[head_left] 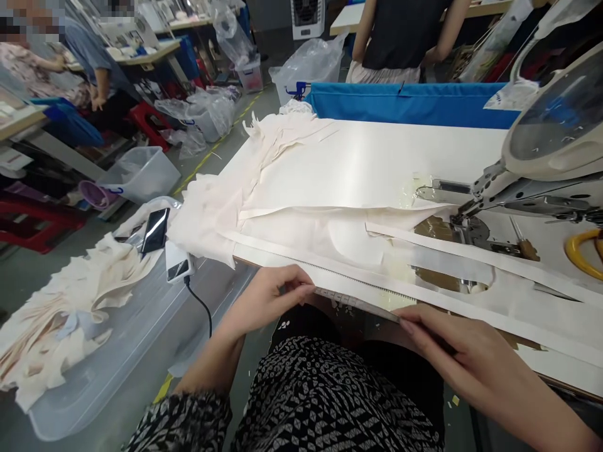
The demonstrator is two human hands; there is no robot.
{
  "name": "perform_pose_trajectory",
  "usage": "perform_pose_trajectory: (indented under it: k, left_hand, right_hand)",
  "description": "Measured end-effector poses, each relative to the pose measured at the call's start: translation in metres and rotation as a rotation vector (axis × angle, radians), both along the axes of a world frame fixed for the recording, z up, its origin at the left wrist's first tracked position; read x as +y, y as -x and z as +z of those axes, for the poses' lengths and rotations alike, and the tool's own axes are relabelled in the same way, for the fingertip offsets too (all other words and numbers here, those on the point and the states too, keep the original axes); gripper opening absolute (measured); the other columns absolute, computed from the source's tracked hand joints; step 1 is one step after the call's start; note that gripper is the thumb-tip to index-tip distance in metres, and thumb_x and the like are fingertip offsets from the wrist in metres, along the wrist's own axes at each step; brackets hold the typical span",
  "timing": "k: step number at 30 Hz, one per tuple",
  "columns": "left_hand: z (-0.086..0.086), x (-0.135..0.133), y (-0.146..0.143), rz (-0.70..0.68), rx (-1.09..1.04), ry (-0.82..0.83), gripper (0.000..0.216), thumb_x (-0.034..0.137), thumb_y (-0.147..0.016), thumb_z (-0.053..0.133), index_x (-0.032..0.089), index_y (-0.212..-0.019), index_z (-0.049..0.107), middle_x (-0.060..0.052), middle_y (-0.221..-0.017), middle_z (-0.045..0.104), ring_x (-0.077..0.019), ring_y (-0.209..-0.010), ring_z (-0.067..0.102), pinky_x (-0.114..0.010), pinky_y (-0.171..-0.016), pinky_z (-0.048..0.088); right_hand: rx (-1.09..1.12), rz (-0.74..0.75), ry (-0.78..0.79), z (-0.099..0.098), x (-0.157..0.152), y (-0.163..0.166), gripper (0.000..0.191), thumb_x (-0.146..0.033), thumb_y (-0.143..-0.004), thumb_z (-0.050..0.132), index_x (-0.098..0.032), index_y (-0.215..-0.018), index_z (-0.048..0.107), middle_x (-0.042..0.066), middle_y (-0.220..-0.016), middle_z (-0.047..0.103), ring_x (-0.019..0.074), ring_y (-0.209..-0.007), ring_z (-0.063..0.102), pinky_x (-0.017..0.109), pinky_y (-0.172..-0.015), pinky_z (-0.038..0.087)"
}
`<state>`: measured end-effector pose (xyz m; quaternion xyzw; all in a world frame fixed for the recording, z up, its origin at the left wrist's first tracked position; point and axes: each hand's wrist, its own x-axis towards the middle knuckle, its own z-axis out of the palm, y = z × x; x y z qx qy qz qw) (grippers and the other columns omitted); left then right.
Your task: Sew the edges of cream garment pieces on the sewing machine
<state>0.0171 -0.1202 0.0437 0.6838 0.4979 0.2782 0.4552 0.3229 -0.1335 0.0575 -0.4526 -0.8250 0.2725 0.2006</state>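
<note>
A garment workshop, at a white sewing table [377,157] with an industrial sewing machine [551,125] at far right: I see both hands working the table's near edge. The left hand [271,295] pinches one end of a zipper [358,303]; the right hand [471,358] grips it further right, fingers closed along it. The zipper lies against the table's near edge, between the hands. Cream fabric pieces [211,207] spill off the left side, near a phone [154,230].

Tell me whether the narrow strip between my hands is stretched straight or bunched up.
Stretched straight: the narrow strip runs in one flat line from the left hand to the right hand, without folds.
</note>
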Motion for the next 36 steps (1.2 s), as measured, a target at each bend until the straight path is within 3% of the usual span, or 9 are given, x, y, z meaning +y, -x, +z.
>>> perform_pose_trajectory:
  k: [4, 9, 18, 26, 31, 36]
  left_hand:
    - [-0.004, 0.011, -0.007, 0.11, 0.01, -0.123, 0.017, 0.029, -0.097, 0.059, 0.019, -0.087, 0.069, -0.001, -0.078, 0.069, -0.0126, -0.068, 0.057, -0.025, -0.062, 0.044]
    - [-0.016, 0.021, -0.014, 0.132, 0.048, -0.244, 0.017, 0.027, -0.098, 0.059, 0.019, -0.085, 0.067, -0.001, -0.081, 0.067, -0.0138, -0.073, 0.056, -0.027, -0.066, 0.045]
    - [-0.021, 0.052, 0.0, 0.1, 0.109, -0.298, 0.017, 0.025, -0.099, 0.059, 0.02, -0.087, 0.07, -0.003, -0.085, 0.064, -0.0168, -0.083, 0.058, -0.031, -0.074, 0.045]
    - [-0.007, 0.074, 0.001, 0.004, 0.21, -0.202, 0.009, 0.022, -0.092, 0.066, 0.02, -0.084, 0.07, -0.001, -0.083, 0.062, -0.0152, -0.078, 0.056, -0.03, -0.07, 0.042]
    - [-0.008, 0.08, 0.004, -0.034, 0.199, -0.12, 0.011, 0.024, -0.092, 0.066, 0.02, -0.083, 0.07, 0.0, -0.083, 0.06, -0.0141, -0.076, 0.055, -0.029, -0.069, 0.041]
    - [-0.008, 0.082, 0.005, -0.063, 0.198, -0.143, 0.013, 0.025, -0.092, 0.064, 0.019, -0.083, 0.069, -0.001, -0.083, 0.06, -0.0146, -0.079, 0.055, -0.029, -0.07, 0.042]
  right_hand:
    - [0.001, -0.041, 0.138, -0.003, 0.015, -0.002, 0.03, -0.044, -0.103, 0.046, -0.027, -0.099, 0.07, -0.002, -0.069, 0.07, 0.0152, -0.058, 0.065, 0.025, -0.051, 0.047]
    - [0.037, -0.107, 0.324, -0.014, 0.031, 0.003, 0.037, -0.057, -0.1, 0.053, -0.028, -0.116, 0.069, 0.002, -0.087, 0.074, 0.019, -0.077, 0.068, 0.026, -0.057, 0.049]
    - [-0.07, -0.078, 0.022, -0.002, 0.062, 0.037, 0.027, -0.036, -0.097, 0.047, -0.023, -0.088, 0.068, 0.002, -0.078, 0.073, 0.0178, -0.067, 0.066, 0.029, -0.058, 0.044]
    - [-0.087, -0.089, 0.035, -0.009, 0.064, 0.027, 0.028, -0.039, -0.098, 0.045, -0.023, -0.086, 0.066, 0.001, -0.076, 0.071, 0.0173, -0.065, 0.063, 0.029, -0.056, 0.042]
    - [-0.102, -0.097, 0.059, -0.015, 0.064, 0.029, 0.029, -0.041, -0.098, 0.046, -0.023, -0.087, 0.066, 0.001, -0.076, 0.071, 0.0176, -0.066, 0.063, 0.029, -0.058, 0.042]
    - [-0.122, -0.091, 0.033, -0.02, 0.064, 0.031, 0.028, -0.039, -0.097, 0.045, -0.023, -0.086, 0.065, 0.002, -0.077, 0.071, 0.0181, -0.066, 0.062, 0.03, -0.058, 0.041]
